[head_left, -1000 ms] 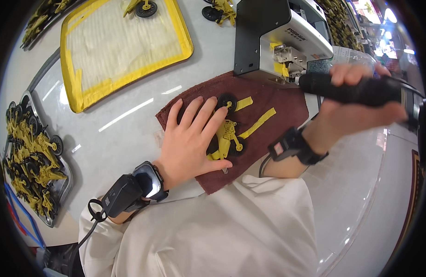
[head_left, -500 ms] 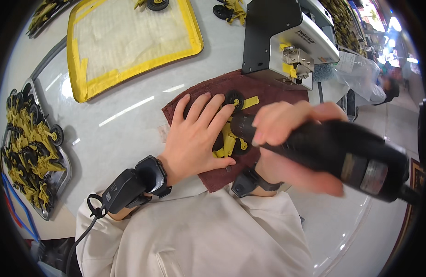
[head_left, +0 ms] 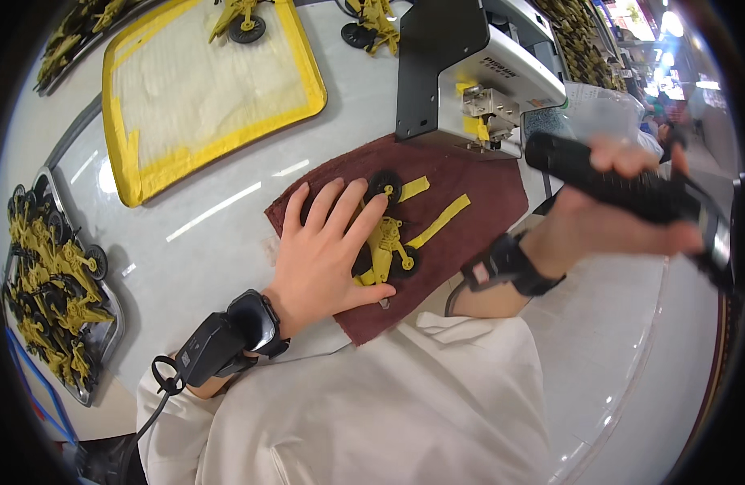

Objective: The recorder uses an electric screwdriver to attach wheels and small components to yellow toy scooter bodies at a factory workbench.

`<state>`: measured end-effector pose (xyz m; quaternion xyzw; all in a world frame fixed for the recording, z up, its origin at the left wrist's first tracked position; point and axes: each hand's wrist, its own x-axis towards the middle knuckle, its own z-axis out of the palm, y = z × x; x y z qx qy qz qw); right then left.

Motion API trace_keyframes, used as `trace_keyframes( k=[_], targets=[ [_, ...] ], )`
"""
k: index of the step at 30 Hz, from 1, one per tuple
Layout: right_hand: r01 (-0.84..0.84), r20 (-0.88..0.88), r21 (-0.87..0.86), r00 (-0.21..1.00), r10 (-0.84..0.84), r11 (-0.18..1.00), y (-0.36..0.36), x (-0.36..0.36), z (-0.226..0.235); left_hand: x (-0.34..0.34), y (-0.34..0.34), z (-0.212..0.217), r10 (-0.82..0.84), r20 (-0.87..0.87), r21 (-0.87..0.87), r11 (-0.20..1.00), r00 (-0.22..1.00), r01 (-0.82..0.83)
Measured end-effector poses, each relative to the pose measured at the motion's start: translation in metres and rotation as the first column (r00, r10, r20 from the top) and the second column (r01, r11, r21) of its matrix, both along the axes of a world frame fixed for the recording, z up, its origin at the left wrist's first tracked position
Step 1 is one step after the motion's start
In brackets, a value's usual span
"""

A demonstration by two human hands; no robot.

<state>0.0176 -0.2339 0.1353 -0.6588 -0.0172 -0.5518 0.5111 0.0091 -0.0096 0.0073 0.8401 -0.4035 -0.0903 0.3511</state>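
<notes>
A yellow toy motorcycle (head_left: 384, 241) with black wheels lies on a dark red cloth (head_left: 490, 194). My left hand (head_left: 317, 263) rests over its left side, fingers spread and thumb stretched along the near edge, so part of the toy is hidden. To the right, my right hand (head_left: 611, 222) is raised off the cloth. Its fingers are wrapped round a black electric screwdriver (head_left: 578, 170), blurred by motion and apart from the toy. Two yellow strips show near the toy: a short strip (head_left: 415, 188) by the far wheel and a longer strip (head_left: 439, 221).
A silver tray (head_left: 118, 307) at left is heaped with similar yellow and black toys. A yellow-edged board (head_left: 227, 174) lies at the back, with a toy part (head_left: 247, 29) on it. The black and white machine (head_left: 477, 73) stands beyond the cloth. Another toy (head_left: 368, 32) lies left of it.
My right hand has lifted the electric screwdriver off the toy, up and to the right, uncovering the toy's right side and the longer strip. My left hand stays on the toy.
</notes>
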Motion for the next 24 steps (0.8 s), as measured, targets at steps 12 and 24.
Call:
trace_keyframes(
  k=[12, 24],
  targets=[
    [-0.539, -0.089, 0.139, 0.828, 0.553, 0.830, 0.061, -0.079, -0.034, -0.002, -0.002, -0.001, -0.005, 0.044, -0.016, 1.000, 0.999, 0.006],
    [-0.604, -0.088, 0.166, 0.779, 0.621, 0.780, 0.053, -0.091, -0.071, -0.006, -0.003, -0.004, 0.009, 0.052, 0.012, 1.000, 0.999, -0.010]
  ],
)
